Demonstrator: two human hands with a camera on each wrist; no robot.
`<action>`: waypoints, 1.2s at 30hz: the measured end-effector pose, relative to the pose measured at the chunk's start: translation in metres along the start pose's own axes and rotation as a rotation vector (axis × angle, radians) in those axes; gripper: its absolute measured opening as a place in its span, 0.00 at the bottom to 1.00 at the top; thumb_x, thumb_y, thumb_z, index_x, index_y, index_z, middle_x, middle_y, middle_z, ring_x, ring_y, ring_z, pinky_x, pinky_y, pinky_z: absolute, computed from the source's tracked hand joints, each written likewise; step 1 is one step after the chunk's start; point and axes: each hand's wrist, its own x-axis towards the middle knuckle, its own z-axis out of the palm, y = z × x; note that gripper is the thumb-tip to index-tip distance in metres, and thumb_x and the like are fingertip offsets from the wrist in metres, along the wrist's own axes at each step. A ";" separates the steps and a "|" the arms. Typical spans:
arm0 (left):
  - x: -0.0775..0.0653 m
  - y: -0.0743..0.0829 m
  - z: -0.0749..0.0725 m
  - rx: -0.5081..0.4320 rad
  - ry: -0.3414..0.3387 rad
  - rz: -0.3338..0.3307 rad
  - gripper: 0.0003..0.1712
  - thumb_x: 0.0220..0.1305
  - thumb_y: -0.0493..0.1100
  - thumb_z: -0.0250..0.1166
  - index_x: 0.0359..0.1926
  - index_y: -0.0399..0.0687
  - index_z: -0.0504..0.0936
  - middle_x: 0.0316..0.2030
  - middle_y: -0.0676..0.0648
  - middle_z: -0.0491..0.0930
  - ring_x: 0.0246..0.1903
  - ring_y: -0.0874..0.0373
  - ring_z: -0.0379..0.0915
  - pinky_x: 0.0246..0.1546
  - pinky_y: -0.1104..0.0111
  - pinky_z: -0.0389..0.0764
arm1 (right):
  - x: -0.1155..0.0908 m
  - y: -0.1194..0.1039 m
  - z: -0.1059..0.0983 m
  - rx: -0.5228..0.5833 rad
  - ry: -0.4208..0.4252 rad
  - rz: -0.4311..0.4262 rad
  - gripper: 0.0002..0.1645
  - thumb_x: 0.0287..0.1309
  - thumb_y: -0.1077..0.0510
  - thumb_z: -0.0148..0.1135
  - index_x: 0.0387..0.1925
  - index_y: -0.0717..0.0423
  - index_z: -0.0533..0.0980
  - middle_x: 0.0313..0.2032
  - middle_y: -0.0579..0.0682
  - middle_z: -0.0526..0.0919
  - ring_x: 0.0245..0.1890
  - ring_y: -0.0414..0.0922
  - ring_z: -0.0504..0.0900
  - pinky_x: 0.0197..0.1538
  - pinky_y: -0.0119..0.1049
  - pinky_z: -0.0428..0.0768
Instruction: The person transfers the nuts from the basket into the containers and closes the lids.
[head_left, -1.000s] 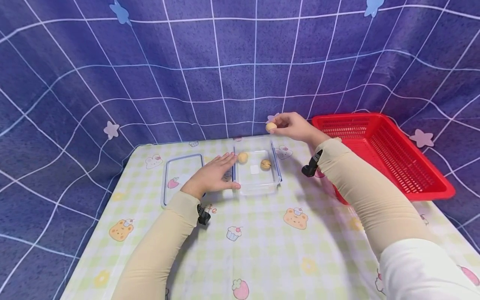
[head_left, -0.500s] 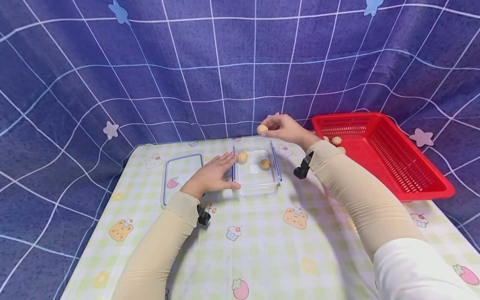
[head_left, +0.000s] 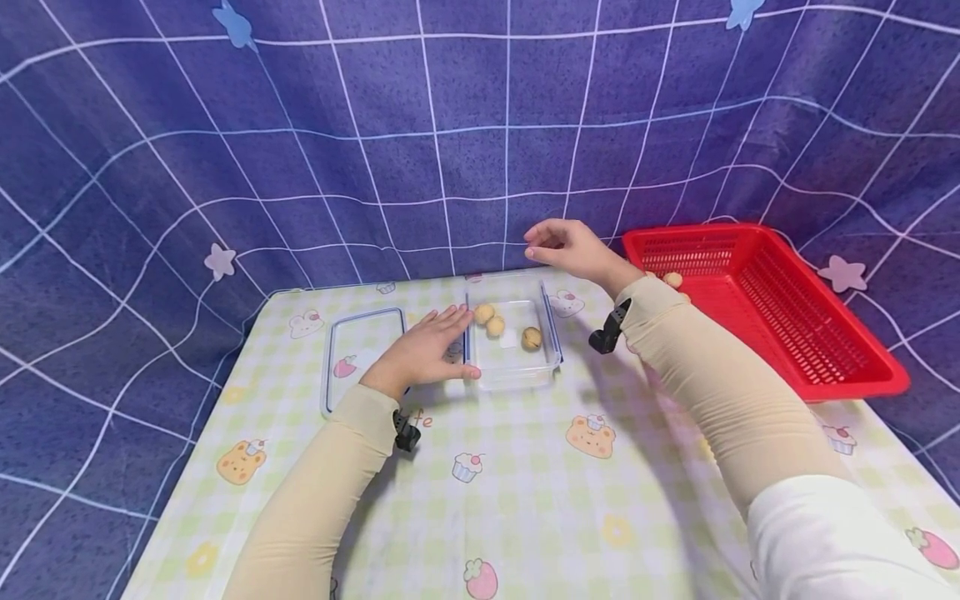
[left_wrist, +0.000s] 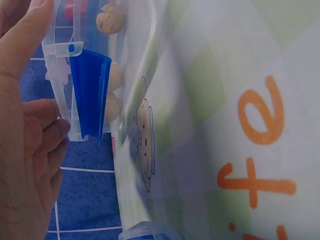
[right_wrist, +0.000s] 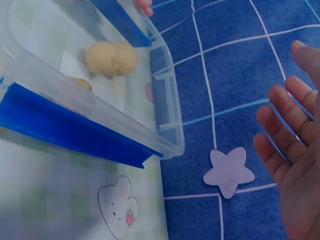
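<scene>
The container [head_left: 517,380] is smooth, clear plastic with a shiny rim, and the blue clip [right_wrist: 75,127] along its side is opaque plastic with a soft sheen. Inside the container, the nuts [head_left: 532,338] have matt, woody-looking shells. To the container's left, the lid [head_left: 367,346] is see-through plastic edged in blue; to its right, the basket [head_left: 855,390] is perforated, semi-gloss red plastic. Beneath the container, the printed bench cover [head_left: 540,517] looks smooth; behind it, the backdrop [head_left: 375,100] is matt, softly creased cloth.
</scene>
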 end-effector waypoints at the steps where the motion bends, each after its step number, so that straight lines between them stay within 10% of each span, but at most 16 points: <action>1: 0.000 0.000 0.000 -0.003 0.000 -0.002 0.64 0.58 0.78 0.59 0.80 0.42 0.51 0.79 0.40 0.49 0.79 0.48 0.40 0.78 0.53 0.41 | 0.000 0.002 -0.002 0.004 0.007 -0.006 0.17 0.63 0.60 0.69 0.50 0.65 0.81 0.40 0.58 0.86 0.39 0.48 0.82 0.43 0.29 0.77; 15: 0.000 -0.001 -0.002 0.016 -0.011 -0.020 0.62 0.59 0.76 0.61 0.80 0.43 0.51 0.79 0.41 0.48 0.79 0.47 0.40 0.78 0.52 0.39 | -0.016 -0.006 -0.050 0.033 0.086 0.034 0.18 0.64 0.63 0.65 0.52 0.71 0.79 0.39 0.56 0.84 0.35 0.36 0.80 0.42 0.28 0.76; 29: 0.002 -0.001 -0.003 0.013 -0.009 -0.017 0.62 0.59 0.76 0.62 0.80 0.42 0.52 0.79 0.40 0.50 0.79 0.47 0.40 0.78 0.52 0.37 | -0.032 0.026 -0.103 0.062 0.238 0.059 0.14 0.63 0.59 0.69 0.49 0.58 0.82 0.37 0.39 0.84 0.37 0.33 0.81 0.41 0.23 0.77; 36: 0.002 0.000 -0.002 0.005 -0.014 -0.019 0.62 0.58 0.76 0.61 0.80 0.43 0.52 0.79 0.41 0.50 0.79 0.49 0.38 0.78 0.54 0.36 | -0.050 0.045 -0.120 0.075 0.274 0.123 0.21 0.62 0.60 0.69 0.54 0.67 0.79 0.39 0.35 0.85 0.40 0.30 0.82 0.43 0.20 0.78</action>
